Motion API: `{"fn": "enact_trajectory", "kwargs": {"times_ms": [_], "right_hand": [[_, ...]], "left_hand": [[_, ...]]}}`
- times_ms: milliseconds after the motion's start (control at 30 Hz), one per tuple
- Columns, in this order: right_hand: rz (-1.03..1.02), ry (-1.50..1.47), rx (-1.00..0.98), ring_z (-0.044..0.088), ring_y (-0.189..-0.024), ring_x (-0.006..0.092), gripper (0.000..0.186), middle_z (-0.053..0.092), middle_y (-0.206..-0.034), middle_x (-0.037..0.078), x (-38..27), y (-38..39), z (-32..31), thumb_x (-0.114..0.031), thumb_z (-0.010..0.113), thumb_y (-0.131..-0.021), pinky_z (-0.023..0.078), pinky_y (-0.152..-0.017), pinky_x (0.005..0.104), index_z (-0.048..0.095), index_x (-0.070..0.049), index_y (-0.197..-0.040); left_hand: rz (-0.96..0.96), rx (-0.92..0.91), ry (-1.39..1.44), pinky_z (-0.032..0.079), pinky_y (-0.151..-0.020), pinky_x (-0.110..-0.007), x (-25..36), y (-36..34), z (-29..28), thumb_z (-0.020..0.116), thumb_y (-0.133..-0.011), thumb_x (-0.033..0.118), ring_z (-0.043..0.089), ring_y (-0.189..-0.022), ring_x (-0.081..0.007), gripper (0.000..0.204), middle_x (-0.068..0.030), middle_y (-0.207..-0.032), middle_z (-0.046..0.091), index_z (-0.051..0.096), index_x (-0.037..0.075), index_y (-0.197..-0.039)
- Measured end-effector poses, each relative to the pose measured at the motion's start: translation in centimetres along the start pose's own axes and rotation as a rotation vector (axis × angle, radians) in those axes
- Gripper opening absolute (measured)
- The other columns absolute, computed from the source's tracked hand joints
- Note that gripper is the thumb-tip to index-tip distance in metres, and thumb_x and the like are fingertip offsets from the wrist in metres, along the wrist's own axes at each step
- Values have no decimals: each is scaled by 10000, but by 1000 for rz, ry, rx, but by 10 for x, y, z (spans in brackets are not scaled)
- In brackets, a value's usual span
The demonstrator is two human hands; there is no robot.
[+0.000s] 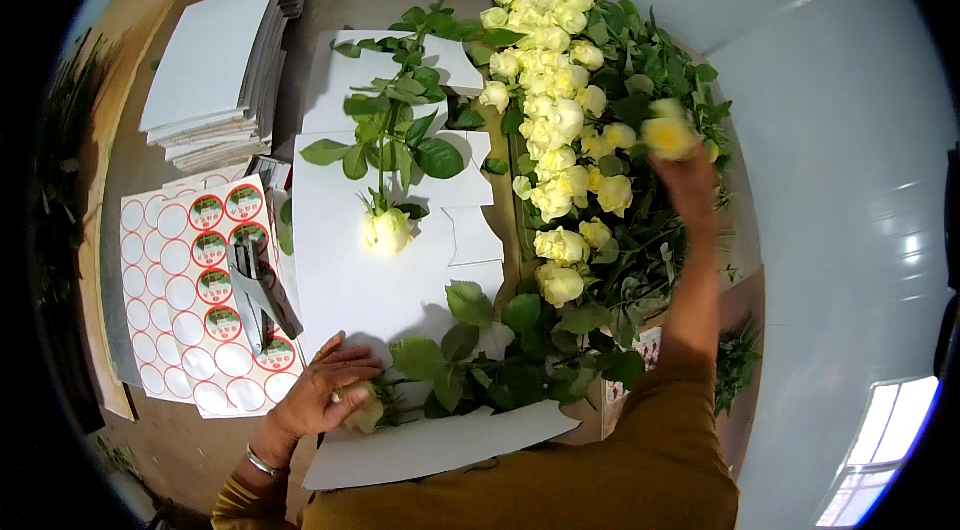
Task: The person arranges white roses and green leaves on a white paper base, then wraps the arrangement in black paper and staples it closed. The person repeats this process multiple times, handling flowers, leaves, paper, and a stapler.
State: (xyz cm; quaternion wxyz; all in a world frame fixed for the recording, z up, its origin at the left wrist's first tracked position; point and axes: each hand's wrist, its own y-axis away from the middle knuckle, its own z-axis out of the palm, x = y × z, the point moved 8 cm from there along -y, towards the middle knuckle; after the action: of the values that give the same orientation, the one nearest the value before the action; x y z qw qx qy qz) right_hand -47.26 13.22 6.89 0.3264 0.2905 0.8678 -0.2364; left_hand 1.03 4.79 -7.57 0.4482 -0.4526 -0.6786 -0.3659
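At the front of the table my left hand [318, 394] is closed around a pale rose [368, 412], whose leafy stem stretches off to the right. My right hand [688, 175] is over on the right side, smeared by motion, with a yellow-white rose [668, 130] at its fingers. Beside it, a dense row of cream-yellow roses [555, 135] lies with blooms to the left and foliage to the right. One single rose [387, 230] rests on white card sheets [345, 280], bloom toward me and stem pointing away.
On the left lie sheets of round red-edged stickers [185, 295] with a stapler [255, 295] on top. Stacks of white card [205, 60] stand behind them. A curved white card [440, 445] sits against my body. Cut greenery [738, 365] lies at the right edge near the wall.
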Motion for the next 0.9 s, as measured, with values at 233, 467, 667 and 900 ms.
{"fn": "enact_trajectory", "kwargs": {"times_ms": [233, 467, 667, 900], "right_hand": [[-713, 65, 954, 601, -968, 196, 235, 625, -1101, 123, -188, 92, -161, -56, 584, -907, 484, -879, 319, 586, 44, -1120], [-557, 544, -656, 620, -809, 289, 454, 630, -939, 137, -202, 161, 158, -38, 670, -740, 516, -717, 366, 593, -83, -1185], [-387, -16, -952, 627, -852, 330, 380, 634, -997, 156, -142, 234, 282, -150, 654, -824, 498, -722, 369, 572, -50, -1181], [-312, -38, -1058, 598, -896, 375, 358, 613, -1032, 187, -128, 245, 295, -162, 611, -853, 483, -761, 406, 558, -47, -1188]], "left_hand": [[37, -37, -105, 231, -1104, -461, -10, 0, 9, 567, -908, 250, 515, -1193, -271, 281, -93, -1117, 646, 632, 56, -1100], [57, 84, -9, 245, -1106, -416, -13, 11, 3, 704, -809, 183, 414, -1273, -304, 667, -151, -1367, 441, 368, 50, -1370], [68, 247, 84, 269, -1102, -379, -18, 10, -8, 811, -683, 178, 305, -1343, -322, 1118, -182, -1507, 156, 27, 61, -1471], [15, 71, -144, 298, -1056, -415, -21, 0, -3, 797, -686, 236, 445, -1202, -338, 815, -150, -1304, 493, 395, 72, -1376]]}}
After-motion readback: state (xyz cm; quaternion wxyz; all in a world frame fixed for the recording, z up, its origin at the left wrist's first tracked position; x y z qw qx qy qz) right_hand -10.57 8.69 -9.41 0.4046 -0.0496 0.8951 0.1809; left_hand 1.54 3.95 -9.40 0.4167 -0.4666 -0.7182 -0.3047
